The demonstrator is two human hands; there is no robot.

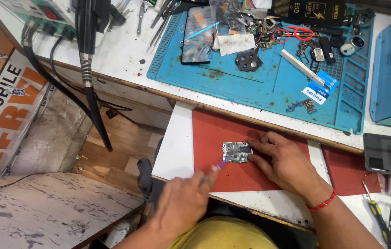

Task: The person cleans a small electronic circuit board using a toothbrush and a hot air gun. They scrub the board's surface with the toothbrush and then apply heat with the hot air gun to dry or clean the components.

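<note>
While the circuit board (237, 152) lies flat on the red mat (214, 129) of the table, the right hand (283, 161) pins its edge with fingertips; the left hand (184, 200) pinches a thin tool (216, 168) — blurred. Light, stiff, fragile board — best held by its bare edges.

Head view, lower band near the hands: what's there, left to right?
Left hand with a thin tool → small circuit board on the red mat → right hand → red wrist thread → yellow-handled screwdriver.
</note>
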